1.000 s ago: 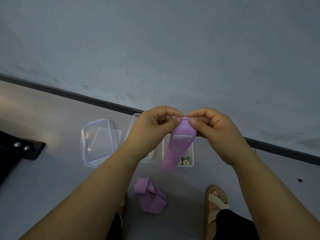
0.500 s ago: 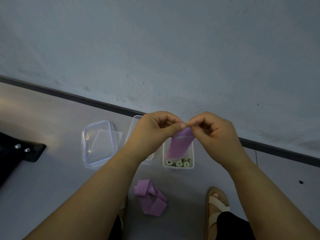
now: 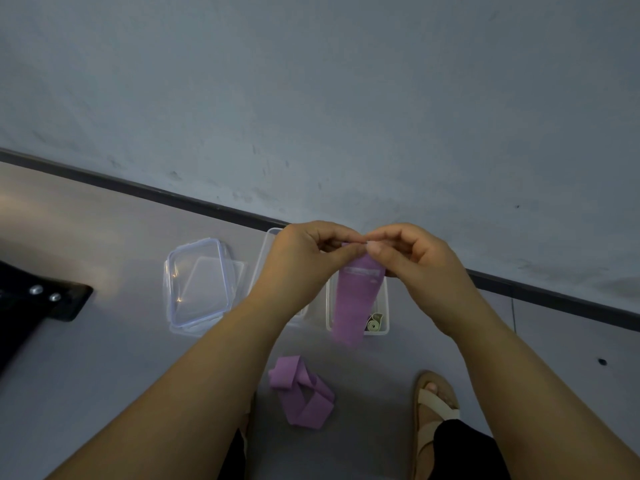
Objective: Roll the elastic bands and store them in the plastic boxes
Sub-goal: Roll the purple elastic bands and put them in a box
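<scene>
A purple elastic band (image 3: 356, 299) hangs flat from my fingertips. My left hand (image 3: 304, 265) and my right hand (image 3: 412, 261) both pinch its top edge, thumbs almost touching. Behind the band on the floor stands an open clear plastic box (image 3: 384, 306) with a greenish rolled band (image 3: 374, 323) inside. A second clear box (image 3: 268, 251) is mostly hidden by my left hand. Another purple band (image 3: 303, 389) lies loosely folded on the floor below my hands.
Two clear lids (image 3: 197, 282) lie stacked to the left of the boxes. A dark object with metal studs (image 3: 38, 299) sits at the far left. My sandalled foot (image 3: 434, 407) is at the lower right. A wall with a dark skirting (image 3: 207, 206) runs behind.
The hanging band looks longer again than half a second ago, now covering most of the box. My thumbs have closed together at its top edge.
</scene>
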Tool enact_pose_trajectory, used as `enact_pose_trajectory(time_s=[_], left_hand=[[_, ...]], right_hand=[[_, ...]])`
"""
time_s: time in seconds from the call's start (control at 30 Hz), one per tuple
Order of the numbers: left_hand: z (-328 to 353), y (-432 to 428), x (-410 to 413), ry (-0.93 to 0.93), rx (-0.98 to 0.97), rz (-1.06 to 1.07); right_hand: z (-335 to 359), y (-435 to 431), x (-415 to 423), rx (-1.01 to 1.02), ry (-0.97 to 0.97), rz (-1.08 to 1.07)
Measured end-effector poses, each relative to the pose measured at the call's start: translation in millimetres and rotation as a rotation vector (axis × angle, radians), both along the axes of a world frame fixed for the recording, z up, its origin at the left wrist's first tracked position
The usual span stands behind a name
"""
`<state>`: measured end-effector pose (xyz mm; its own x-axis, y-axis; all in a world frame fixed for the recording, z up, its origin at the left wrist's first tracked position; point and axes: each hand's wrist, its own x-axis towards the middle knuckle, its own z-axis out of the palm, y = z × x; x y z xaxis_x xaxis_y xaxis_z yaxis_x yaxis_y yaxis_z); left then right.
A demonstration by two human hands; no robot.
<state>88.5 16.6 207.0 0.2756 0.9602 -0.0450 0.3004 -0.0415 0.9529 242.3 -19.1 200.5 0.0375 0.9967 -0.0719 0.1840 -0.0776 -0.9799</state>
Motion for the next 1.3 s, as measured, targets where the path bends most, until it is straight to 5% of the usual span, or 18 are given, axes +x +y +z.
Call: enact_pose_trajectory(time_s=[1.3], left_hand=[[-0.4, 2.7, -8.1, 0.007, -0.105, -0.049]], right_hand=[[0.4, 6.1, 0.9, 0.080, -0.082, -0.060]])
